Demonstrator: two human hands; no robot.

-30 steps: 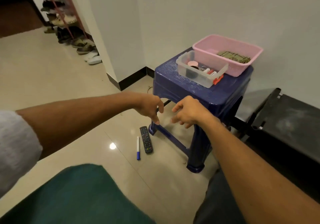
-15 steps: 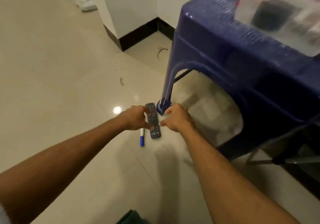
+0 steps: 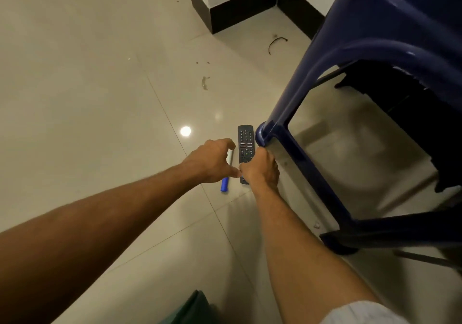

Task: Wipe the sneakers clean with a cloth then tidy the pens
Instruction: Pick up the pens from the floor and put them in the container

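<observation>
A white pen with a blue cap [image 3: 224, 187] lies on the tiled floor beside a black remote control [image 3: 245, 137]. My left hand [image 3: 212, 161] is down on the pen, with forefinger and thumb curled around its white barrel; only the cap end and a strip of barrel show. My right hand [image 3: 262, 171] covers the lower half of the remote, its fingers closed on both edges. The two hands touch at the thumbs. No sneakers are in view.
A dark blue plastic stool [image 3: 300, 93] stands right of the remote, its nearest foot almost touching it. A black bench [image 3: 412, 103] sits behind the stool. A wall corner with black skirting [image 3: 225, 6] lies ahead. Green fabric [image 3: 190, 308] shows at the bottom edge.
I have bent down from above the stool toward the floor. Both hands dropped from near the stool's edge onto the pen and the remote.
</observation>
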